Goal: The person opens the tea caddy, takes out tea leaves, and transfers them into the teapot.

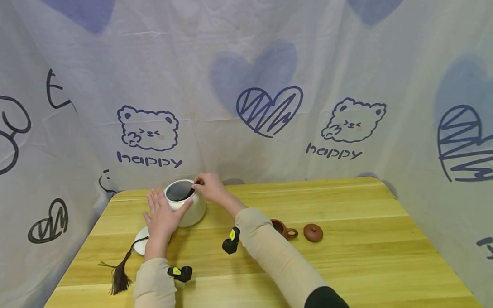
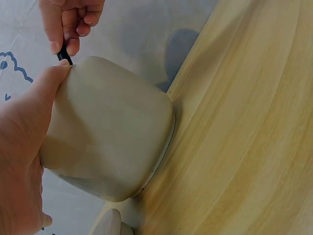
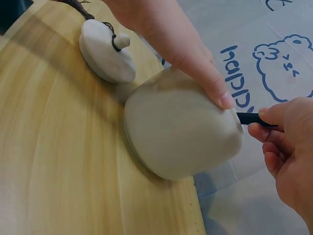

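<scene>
A white ceramic jar (image 1: 196, 212) with a dark inside stands near the table's back left edge. My left hand (image 1: 164, 217) holds it from the left, with the thumb along the near rim. My right hand (image 1: 213, 189) is over the jar's right rim and pinches a thin black handle (image 3: 250, 119) between thumb and fingers. That handle slants down through the mouth; its lower end is hidden in the jar. Beside the jar lies its white lid (image 3: 105, 53), a dark cord tied round the knob, partly behind my left wrist in the head view.
From the lid's cord a dark brown tassel (image 1: 121, 275) trails over the wooden table (image 1: 368, 276). A reddish-brown clay pot with a looped handle (image 1: 292, 233) is partly covered by my right sleeve. Its small round lid (image 1: 313, 233) lies to the right. A printed cloth (image 1: 262, 163) hangs behind.
</scene>
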`<state>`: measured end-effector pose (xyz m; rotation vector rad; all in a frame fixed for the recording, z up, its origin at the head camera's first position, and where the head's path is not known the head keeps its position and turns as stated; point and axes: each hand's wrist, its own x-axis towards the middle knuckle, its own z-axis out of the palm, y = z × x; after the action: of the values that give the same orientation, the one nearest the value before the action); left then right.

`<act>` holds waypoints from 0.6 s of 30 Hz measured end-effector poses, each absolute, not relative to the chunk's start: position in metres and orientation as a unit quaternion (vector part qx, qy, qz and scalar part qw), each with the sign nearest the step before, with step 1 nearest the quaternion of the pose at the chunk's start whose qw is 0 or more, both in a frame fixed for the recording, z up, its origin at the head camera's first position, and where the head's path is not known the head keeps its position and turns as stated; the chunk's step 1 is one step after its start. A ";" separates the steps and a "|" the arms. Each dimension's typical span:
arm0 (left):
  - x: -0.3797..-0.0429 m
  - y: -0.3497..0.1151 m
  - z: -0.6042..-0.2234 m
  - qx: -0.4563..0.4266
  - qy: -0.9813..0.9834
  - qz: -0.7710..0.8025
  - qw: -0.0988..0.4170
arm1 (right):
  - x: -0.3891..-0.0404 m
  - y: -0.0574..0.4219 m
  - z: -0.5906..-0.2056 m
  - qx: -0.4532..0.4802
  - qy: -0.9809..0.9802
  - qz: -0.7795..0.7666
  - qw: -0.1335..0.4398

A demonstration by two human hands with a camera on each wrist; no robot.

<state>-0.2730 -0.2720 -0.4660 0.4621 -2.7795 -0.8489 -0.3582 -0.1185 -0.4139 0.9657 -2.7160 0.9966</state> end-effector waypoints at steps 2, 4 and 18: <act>-0.273 -0.272 -0.466 0.156 -0.940 -0.287 0.100 | -0.358 -0.120 -0.416 0.316 -0.891 0.321 0.052; -0.273 -0.273 -0.467 0.156 -0.940 -0.288 0.100 | -0.358 -0.122 -0.418 0.315 -0.896 0.307 0.061; -0.273 -0.273 -0.469 0.156 -0.937 -0.295 0.100 | -0.351 -0.124 -0.424 0.288 -0.939 0.155 0.105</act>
<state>-0.2730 -0.2732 -0.4686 0.4611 -2.7710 -0.8723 -0.3507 -0.1241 -0.4237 0.8478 -2.7687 0.4557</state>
